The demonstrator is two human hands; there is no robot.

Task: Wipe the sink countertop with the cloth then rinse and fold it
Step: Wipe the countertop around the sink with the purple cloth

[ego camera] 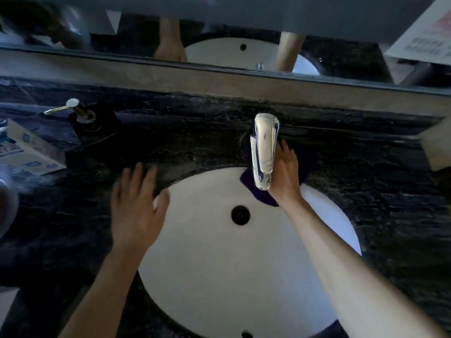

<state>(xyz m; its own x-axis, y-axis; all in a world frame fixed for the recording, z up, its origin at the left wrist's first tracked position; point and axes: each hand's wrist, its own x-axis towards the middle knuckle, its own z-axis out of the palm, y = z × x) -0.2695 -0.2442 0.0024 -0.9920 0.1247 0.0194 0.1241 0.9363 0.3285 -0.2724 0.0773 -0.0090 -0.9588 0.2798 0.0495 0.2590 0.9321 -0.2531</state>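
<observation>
A dark purple cloth [262, 197] lies on the black marbled countertop [366, 186] just right of the chrome faucet [263, 152], with one corner hanging over the rim of the white sink [219, 276]. My right hand [285, 174] presses flat on the cloth, fingers pointing to the back wall. Much of the cloth is hidden under the hand and behind the faucet. My left hand [136, 206] rests flat on the countertop at the sink's left rim, fingers spread, holding nothing.
A chrome soap dispenser pump [78, 111] stands at the back left. A white and blue box [26, 150] lies at the left edge. A mirror [219, 25] runs along the back wall. A pale object [436, 147] sits at the right edge.
</observation>
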